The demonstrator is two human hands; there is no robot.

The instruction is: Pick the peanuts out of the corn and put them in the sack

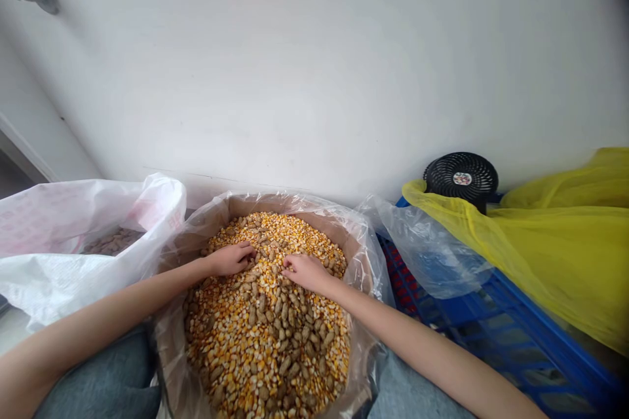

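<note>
A box lined with a clear plastic bag (366, 255) is filled with yellow corn kernels (230, 340), with unshelled peanuts (289, 314) mixed in and heaped most thickly at the centre right. My left hand (232, 258) rests on the far part of the heap, fingers curled in beside some peanuts. A short gap to its right, my right hand (307, 272) touches the kernels with its thumb and fingers drawn together. Whatever lies under the curled fingers of either hand is too small or hidden to make out.
Left of the box stands a white woven sack (157, 209) with brownish contents (114, 242). To the right are a blue plastic crate (521, 314), a yellow mesh bag (555, 242) and a small black fan (460, 177). A white wall (314, 78) rises behind.
</note>
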